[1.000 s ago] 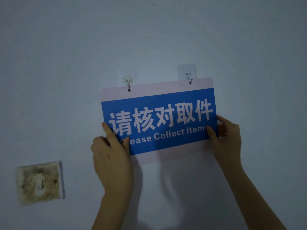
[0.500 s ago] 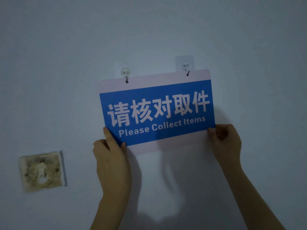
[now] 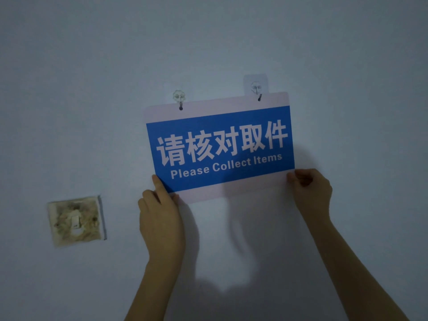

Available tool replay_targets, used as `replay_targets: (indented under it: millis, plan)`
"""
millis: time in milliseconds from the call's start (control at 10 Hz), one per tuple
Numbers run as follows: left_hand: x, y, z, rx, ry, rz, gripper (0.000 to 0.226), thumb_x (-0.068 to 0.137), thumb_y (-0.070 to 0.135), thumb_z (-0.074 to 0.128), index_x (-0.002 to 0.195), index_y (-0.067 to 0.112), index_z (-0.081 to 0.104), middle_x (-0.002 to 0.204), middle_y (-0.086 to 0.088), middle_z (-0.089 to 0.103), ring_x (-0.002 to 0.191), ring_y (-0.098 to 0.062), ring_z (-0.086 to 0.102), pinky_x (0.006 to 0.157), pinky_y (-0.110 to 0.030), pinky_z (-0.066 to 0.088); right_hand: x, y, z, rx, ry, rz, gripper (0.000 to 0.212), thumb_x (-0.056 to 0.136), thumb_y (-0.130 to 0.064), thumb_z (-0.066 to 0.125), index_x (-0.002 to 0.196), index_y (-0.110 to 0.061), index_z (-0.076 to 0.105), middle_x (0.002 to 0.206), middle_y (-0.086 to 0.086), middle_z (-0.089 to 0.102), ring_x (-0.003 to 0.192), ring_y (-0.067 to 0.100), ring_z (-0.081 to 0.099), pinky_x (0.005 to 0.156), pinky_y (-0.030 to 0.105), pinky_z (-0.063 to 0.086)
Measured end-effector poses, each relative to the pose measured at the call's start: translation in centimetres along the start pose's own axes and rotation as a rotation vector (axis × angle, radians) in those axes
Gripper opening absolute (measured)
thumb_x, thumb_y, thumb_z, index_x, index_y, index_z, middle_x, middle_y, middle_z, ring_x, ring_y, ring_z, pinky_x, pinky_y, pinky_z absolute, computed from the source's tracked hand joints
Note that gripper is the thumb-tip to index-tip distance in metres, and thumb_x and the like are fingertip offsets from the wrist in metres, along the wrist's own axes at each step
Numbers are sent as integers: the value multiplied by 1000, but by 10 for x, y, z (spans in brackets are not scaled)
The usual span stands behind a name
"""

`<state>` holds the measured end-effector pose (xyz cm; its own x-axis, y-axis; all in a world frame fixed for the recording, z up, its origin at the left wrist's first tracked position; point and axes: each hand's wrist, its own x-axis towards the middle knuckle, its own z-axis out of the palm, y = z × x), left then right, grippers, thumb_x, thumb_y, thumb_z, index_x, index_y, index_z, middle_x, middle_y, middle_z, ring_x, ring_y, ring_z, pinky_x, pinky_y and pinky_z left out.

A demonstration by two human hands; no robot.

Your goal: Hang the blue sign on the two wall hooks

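The blue sign (image 3: 220,149) with white Chinese characters and "Please Collect Items" lies flat against the wall, tilted up to the right. Its pale top margin has two small holes, and the left hook (image 3: 179,99) and the right hook (image 3: 256,88) each pass through one. My left hand (image 3: 159,212) pinches the sign's lower left corner, thumb on the front. My right hand (image 3: 308,188) grips the lower right corner with curled fingers.
A stained, worn wall switch plate (image 3: 75,220) sits low on the left of the wall. The rest of the grey-blue wall (image 3: 92,89) is bare. Shadows of my arms fall on the wall below the sign.
Both hands have slid down from the sign's sides to its lower corners, uncovering the English text. The sign stays on both hooks.
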<state>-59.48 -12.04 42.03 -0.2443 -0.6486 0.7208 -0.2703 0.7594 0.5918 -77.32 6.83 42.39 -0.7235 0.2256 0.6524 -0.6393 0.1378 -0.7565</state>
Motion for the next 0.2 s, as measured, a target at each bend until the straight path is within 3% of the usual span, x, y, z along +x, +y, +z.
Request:
replay_targets:
  millis: [100, 200]
  plan:
    - [0, -6, -2, 178, -35, 54, 55, 87, 7, 59, 138, -3, 39, 89, -26, 57, 73, -41, 58, 52, -44, 50, -3, 0, -4, -48, -62, 35, 27, 86, -18, 62, 105, 0, 66, 103, 18, 70, 82, 17, 56, 78, 24, 40]
    - [-12, -23, -11, 225, -44, 95, 46, 92, 13, 51, 137, 4, 46, 95, -24, 59, 82, -41, 59, 62, -45, 50, -14, 10, -13, -140, -128, 76, 25, 89, -15, 56, 103, 2, 68, 98, 17, 70, 82, 22, 56, 79, 28, 42]
